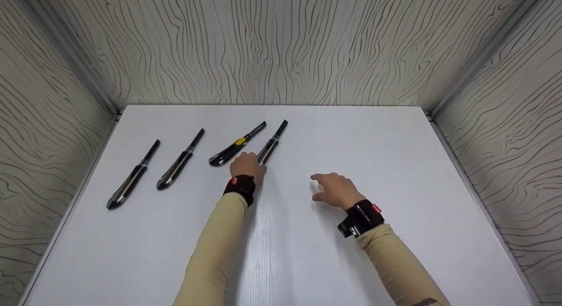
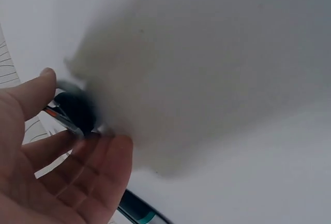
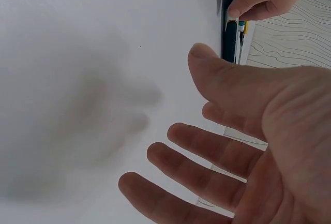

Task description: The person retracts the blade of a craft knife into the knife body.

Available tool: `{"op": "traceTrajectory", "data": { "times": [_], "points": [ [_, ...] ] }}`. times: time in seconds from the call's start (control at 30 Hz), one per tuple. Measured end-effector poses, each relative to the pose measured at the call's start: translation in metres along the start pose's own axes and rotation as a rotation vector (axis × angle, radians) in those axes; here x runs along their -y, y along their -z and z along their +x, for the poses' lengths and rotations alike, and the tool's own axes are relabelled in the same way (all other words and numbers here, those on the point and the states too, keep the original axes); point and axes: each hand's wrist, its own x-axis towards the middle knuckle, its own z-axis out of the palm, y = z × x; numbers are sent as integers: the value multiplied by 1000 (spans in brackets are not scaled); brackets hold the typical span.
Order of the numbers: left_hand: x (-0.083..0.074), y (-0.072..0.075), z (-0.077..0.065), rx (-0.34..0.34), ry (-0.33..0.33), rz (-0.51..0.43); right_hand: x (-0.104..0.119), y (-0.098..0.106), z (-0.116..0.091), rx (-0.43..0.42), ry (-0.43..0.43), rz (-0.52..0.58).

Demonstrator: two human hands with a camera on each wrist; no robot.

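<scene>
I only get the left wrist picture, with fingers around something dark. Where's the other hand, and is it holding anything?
Observer: The right hand is held over the white table, holding nothing.
Operator: And what's that dark thing, seen whole?
Observer: In the head view, the left hand grips what looks like a utility knife, its narrow dark end pointing away from the person.
Operator: Oh! How many others are there?
Observer: Three more utility knives lie to its left.
</scene>
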Motion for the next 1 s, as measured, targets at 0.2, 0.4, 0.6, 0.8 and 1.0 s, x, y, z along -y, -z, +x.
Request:
{"op": "traceTrajectory", "data": {
  "times": [0.2, 0.4, 0.6, 0.8, 1.0],
  "points": [
    [-2, -5, -3, -36, 10, 2, 9, -4, -1, -5, 19, 23],
    [0, -8, -2, -86, -3, -34, 13, -9, -2, -4, 12, 33],
    [6, -13, 0, -155, -37, -50, 14, -8, -2, 6, 14, 12],
    [5, -9, -2, -180, -69, -100, 13, -7, 0, 16, -3, 12],
    [3, 1, -12, -224, -139, -105, 18, -10, -2, 22, 18, 31]
  ]
}}
